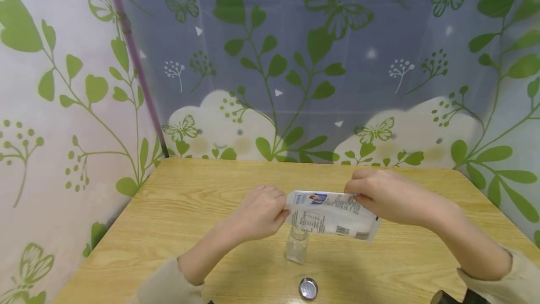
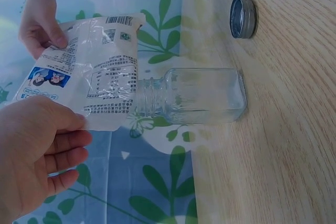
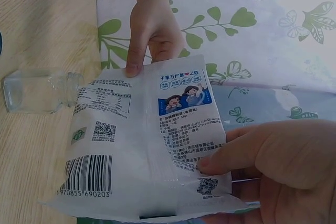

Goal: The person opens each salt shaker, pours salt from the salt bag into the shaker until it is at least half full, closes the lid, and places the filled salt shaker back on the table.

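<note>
A white printed salt bag (image 1: pixel 333 215) is held sideways between both hands, one end in each. At its left end, my left hand (image 1: pixel 263 212) pinches the bag between thumb and fingers. My right hand (image 1: pixel 386 196) grips the opposite end, thumb on the printed face in the right wrist view. Just below the bag's left part stands a small clear glass jar (image 1: pixel 297 247), upright and uncapped. Its threaded mouth (image 2: pixel 150 97) is close to the bag's lower edge; whether they touch I cannot tell. What lies inside the bag is hidden.
A round silver metal lid (image 1: pixel 308 289) lies on the wooden table (image 1: pixel 190 201) in front of the jar, near the table's front. Patterned curtains (image 1: pixel 270 60) with leaves and butterflies surround the table at the back and sides.
</note>
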`<state>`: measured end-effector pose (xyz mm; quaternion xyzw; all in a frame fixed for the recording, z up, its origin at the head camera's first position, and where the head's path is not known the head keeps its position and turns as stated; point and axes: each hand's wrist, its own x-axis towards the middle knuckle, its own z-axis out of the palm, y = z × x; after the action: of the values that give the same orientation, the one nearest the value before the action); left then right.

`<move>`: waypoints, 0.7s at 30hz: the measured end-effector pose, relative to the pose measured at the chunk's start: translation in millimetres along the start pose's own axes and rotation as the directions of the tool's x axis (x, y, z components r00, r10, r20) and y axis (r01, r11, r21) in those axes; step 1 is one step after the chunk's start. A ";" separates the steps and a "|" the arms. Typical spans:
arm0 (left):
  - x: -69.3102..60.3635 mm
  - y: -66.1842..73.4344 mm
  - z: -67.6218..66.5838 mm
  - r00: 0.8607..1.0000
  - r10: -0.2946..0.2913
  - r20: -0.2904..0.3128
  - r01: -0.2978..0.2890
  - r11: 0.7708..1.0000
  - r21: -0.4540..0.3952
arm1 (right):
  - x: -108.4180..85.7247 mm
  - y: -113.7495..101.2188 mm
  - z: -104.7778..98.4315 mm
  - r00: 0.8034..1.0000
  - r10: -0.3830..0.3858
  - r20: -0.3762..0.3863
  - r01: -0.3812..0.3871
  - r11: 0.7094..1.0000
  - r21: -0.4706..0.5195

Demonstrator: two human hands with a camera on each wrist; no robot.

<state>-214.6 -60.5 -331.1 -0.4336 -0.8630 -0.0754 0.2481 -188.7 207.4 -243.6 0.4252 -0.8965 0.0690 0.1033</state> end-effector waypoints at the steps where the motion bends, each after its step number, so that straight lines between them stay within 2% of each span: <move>1: -0.1 0.1 0.0 1.000 -0.002 0.001 0.002 1.000 0.000 | 0.0 0.0 0.2 1.000 0.000 0.000 0.000 1.000 0.001; 21: -1.2 0.2 1.1 1.000 -0.007 -0.002 0.007 1.000 0.009 | 1.6 0.9 0.0 1.000 -0.016 0.001 0.016 1.000 0.006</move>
<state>-214.3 -60.9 -332.6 -0.4293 -0.8646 -0.0728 0.2508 -190.3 206.7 -243.2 0.4327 -0.8930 0.0708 0.1020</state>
